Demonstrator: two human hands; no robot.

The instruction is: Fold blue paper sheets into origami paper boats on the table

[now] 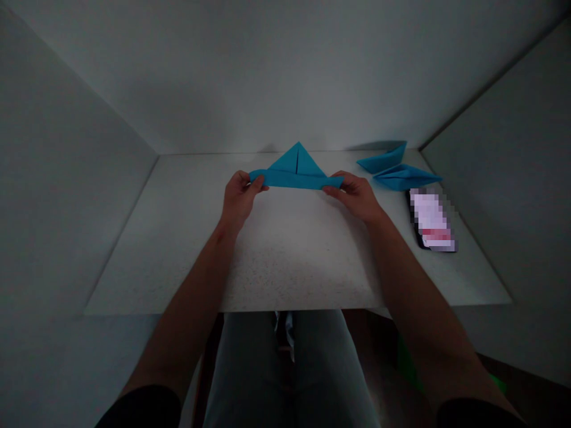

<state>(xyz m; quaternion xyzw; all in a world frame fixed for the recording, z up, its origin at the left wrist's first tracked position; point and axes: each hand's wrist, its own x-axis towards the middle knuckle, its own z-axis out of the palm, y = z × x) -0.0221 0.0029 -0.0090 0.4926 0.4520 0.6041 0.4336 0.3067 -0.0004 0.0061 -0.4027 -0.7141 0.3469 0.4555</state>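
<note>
Pinching paper [295, 179] at both ends, the left hand [239, 199] and right hand [359, 196] span it; a phone [430, 220] lies right of the fingers [334, 192].

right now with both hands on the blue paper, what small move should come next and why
Perhaps tuck one end of the bottom band behind the triangle: on this blue paper, the band sticks out past the triangle at both sides, and the left hand and right hand each pinch an end.
</note>
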